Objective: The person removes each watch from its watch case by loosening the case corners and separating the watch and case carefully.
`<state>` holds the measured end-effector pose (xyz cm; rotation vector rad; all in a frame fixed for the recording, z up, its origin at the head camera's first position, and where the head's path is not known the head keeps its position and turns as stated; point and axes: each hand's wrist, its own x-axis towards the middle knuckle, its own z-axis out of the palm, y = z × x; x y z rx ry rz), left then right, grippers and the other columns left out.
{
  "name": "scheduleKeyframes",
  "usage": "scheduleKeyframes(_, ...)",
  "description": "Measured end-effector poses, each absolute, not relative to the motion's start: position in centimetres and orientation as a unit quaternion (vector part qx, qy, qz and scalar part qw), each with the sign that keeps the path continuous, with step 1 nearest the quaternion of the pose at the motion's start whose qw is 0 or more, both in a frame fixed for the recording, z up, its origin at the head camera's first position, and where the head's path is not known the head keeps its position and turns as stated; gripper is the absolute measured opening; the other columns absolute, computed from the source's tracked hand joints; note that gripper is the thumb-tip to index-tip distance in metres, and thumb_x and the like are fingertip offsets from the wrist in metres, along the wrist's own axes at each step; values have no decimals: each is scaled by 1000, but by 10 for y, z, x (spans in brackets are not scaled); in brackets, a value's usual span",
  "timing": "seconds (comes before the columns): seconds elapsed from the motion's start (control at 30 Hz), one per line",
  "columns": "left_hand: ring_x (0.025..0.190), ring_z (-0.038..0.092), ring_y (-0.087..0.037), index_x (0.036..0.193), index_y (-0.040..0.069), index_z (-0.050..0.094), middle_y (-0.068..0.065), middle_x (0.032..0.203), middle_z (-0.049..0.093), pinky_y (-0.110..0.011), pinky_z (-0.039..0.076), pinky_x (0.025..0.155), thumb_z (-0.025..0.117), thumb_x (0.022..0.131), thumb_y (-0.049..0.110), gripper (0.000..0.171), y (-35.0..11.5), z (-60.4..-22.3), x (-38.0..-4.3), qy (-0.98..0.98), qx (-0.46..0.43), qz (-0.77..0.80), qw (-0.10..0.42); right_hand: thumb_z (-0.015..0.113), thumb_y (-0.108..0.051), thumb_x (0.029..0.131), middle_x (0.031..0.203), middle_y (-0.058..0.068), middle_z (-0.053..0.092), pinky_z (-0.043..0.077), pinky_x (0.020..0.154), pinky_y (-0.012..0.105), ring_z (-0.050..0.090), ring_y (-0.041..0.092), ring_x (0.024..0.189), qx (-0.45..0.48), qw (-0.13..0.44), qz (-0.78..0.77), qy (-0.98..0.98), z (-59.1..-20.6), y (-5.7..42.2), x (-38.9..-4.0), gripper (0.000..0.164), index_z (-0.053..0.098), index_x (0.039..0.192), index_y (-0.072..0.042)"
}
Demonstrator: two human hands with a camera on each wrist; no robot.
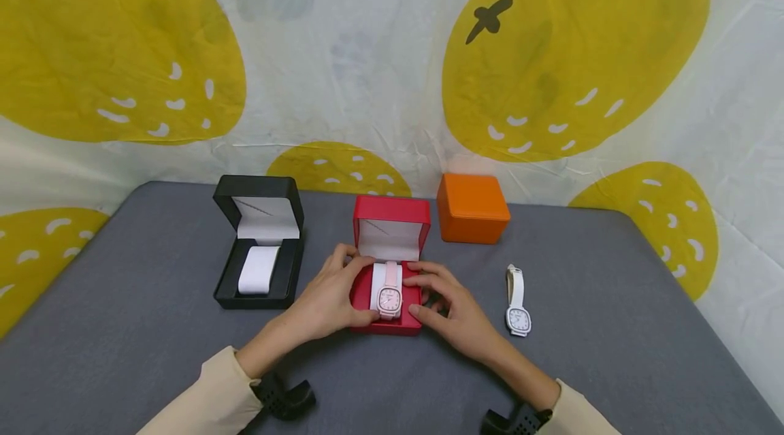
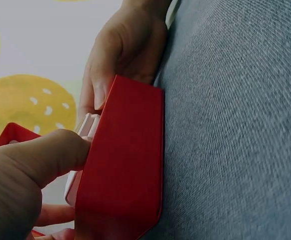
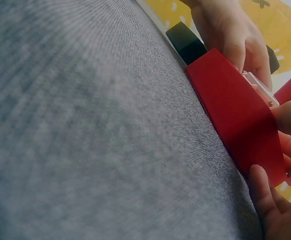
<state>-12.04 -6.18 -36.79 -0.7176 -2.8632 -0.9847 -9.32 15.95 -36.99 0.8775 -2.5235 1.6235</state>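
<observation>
A red watch box (image 1: 392, 330) stands with its lid up in the middle of the table. Inside, a pink wristwatch (image 1: 390, 297) is wrapped around a white cushion (image 1: 376, 280). My left hand (image 1: 331, 295) holds the box from the left, thumb over the front rim against the watch, forefinger at the cushion's back corner. From the right, my right hand (image 1: 456, 312) touches the box's right edge with loosely bent fingertips. In the right wrist view, its thumb (image 3: 287, 117) reaches over the rim, and a lower finger (image 3: 259, 182) lies by the box's base.
Left of the hands, a black watch box (image 1: 223, 285) stands with its lid up and a white cushion (image 1: 258, 269) inside. A closed orange box (image 1: 473, 209) sits at the back right. A white wristwatch (image 1: 517, 302) lies on the grey table (image 1: 582, 326). A patterned cloth (image 1: 343, 81) hangs behind.
</observation>
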Motion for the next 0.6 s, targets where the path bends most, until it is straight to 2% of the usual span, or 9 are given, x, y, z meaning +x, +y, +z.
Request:
scheduleKeyframes(0.33, 96, 41, -11, 117, 15, 50, 4, 107, 45, -27, 46, 65, 80, 52, 30, 73, -62, -372, -124, -916, -258, -305, 49, 63, -2, 80, 127, 14, 42, 46, 61, 27, 48, 25, 84, 286, 24, 521, -804, -373, 158, -94, 31, 57, 110, -5)
scheduleKeyframes(0.6, 90, 41, -7, 119, 15, 49, 6, 109, 51, -26, 44, 63, 77, 55, 35, 72, -63, -370, -124, -921, -271, -270, 70, 62, -1, 80, 127, 15, 42, 46, 61, 27, 47, 27, 84, 278, 14, 522, -806, -370, 158, -94, 30, 57, 110, -4)
